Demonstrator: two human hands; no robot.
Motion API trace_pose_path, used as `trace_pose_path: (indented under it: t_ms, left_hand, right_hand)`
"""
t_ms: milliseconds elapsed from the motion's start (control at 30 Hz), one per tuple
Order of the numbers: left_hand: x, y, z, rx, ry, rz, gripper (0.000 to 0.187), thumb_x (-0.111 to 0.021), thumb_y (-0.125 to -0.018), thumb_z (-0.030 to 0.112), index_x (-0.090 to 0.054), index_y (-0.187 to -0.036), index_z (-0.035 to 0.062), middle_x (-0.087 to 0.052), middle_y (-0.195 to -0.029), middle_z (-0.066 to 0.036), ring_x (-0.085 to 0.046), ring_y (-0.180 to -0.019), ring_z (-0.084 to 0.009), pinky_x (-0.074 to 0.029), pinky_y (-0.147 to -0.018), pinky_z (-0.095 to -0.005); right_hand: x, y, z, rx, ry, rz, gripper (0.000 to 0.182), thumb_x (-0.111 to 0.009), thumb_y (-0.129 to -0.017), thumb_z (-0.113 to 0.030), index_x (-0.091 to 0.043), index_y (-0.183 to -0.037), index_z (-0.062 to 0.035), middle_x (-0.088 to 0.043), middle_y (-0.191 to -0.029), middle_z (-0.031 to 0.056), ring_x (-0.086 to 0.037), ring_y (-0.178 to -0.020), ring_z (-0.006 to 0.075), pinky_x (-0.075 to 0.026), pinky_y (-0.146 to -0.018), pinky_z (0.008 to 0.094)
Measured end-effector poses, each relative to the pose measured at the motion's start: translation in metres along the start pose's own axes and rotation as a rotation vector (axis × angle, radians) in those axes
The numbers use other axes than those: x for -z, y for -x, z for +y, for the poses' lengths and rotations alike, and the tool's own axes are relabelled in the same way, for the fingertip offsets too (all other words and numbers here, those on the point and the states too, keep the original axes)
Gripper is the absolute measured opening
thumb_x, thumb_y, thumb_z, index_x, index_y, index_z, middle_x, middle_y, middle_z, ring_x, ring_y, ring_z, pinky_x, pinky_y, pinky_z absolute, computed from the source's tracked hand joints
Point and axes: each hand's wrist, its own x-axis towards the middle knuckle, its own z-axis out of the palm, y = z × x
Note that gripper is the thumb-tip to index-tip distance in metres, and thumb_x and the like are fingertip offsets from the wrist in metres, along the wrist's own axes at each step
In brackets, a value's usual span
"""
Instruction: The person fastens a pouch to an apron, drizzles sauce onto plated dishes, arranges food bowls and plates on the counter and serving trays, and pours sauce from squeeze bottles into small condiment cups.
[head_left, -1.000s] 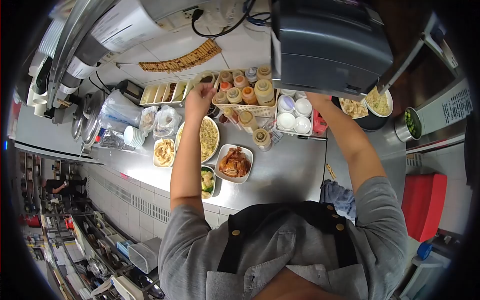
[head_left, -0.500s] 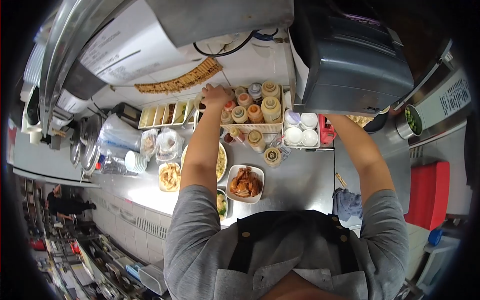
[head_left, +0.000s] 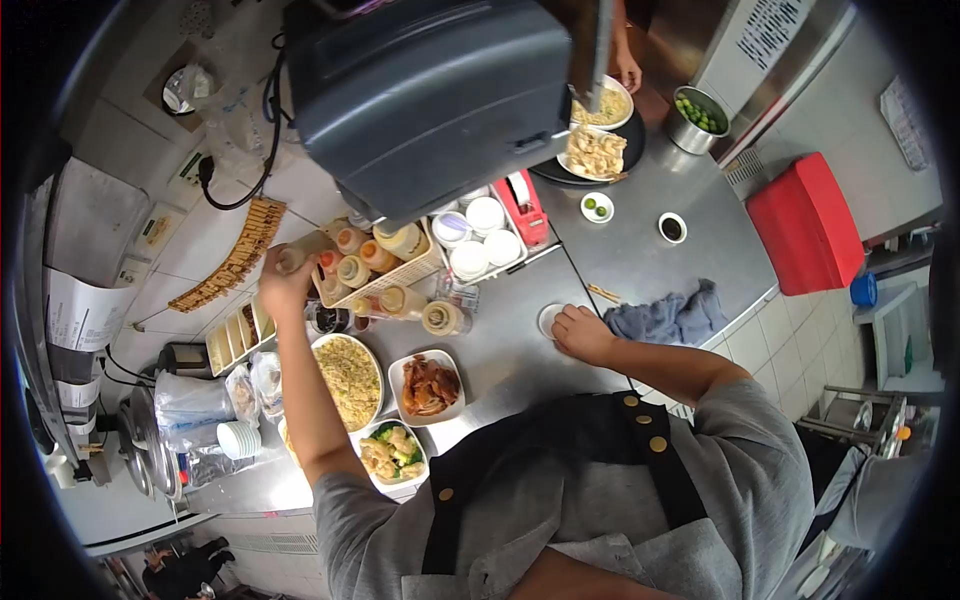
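My left hand (head_left: 284, 290) reaches to the back of the counter, its fingers wrapped around a squeeze bottle (head_left: 290, 260) at the left end of the bottle basket (head_left: 400, 280). Several squeeze bottles with yellow, orange and red contents stand in that basket. My right hand (head_left: 585, 336) is on the counter, fingers pinched at the rim of a small white dish (head_left: 548, 318). In front of me are a plate of fried rice (head_left: 347, 382), a bowl of glazed brown meat (head_left: 430, 386) and a bowl of broccoli with pale pieces (head_left: 392, 453).
A dark machine (head_left: 440, 110) overhangs the basket and a tray of white lidded cups (head_left: 485, 235). On the right lie a blue-grey cloth (head_left: 670, 315), a sauce dish (head_left: 672, 228) and a lime dish (head_left: 597, 207). Another person's hand (head_left: 627, 72) is near plates at the back.
My view has turned to the right. My right hand has come from behind the dark machine down to the counter with a small white dish. My left hand stays by the bottle basket.
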Motion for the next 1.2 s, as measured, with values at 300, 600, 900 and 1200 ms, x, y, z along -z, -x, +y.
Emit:
trace_pose_path:
  t_ms: [300,600,900,1200]
  left_hand:
    - [0.059,0.121,0.099,-0.078,1.2,-0.032,0.047,-0.069,-0.089,0.012,-0.048,-0.128,-0.0013,-0.064,-0.118,-0.019,-0.063,-0.107,-0.0247,-0.049,-0.096,-0.0368]
    - [-0.02,0.184,0.232,-0.434,0.676,-0.556,0.06,-0.083,-0.075,0.014,-0.058,-0.129,0.0074,-0.061,-0.115,-0.009,-0.062,-0.104,-0.0233,-0.049,-0.093,-0.0336]
    - [-0.049,0.174,0.323,-0.964,0.01,-0.251,0.046,-0.075,-0.071,0.015,-0.068,-0.116,0.0156,-0.06,-0.099,-0.003,-0.063,-0.097,-0.0226,-0.05,-0.083,-0.038]
    - [-0.058,0.167,0.386,-1.22,-0.239,-0.11,0.03,-0.063,-0.079,0.018,-0.073,-0.108,0.0194,-0.057,-0.09,0.001,-0.061,-0.089,-0.0154,-0.047,-0.078,-0.0314]
  right_hand:
    - [-0.007,-0.007,0.019,-0.05,-0.301,0.122,0.051,-0.081,-0.066,-0.019,-0.06,-0.108,-0.0021,-0.05,-0.134,0.0207,-0.048,-0.123,0.0386,-0.044,-0.1,0.0425]
    - [0.111,-0.008,0.057,-0.135,-0.434,0.442,0.08,-0.091,-0.054,-0.024,-0.057,-0.123,-0.0056,-0.059,-0.119,0.0183,-0.053,-0.116,0.0365,-0.043,-0.101,0.0424]
    - [0.161,0.011,0.109,-0.063,-0.413,0.402,0.075,-0.091,-0.05,-0.022,-0.061,-0.115,-0.0029,-0.061,-0.111,0.0159,-0.055,-0.112,0.0358,-0.044,-0.098,0.0418]
    - [0.167,0.025,0.147,-0.097,-0.424,0.344,0.077,-0.091,-0.051,-0.026,-0.061,-0.117,-0.0026,-0.061,-0.112,0.016,-0.054,-0.113,0.0351,-0.043,-0.101,0.0413]
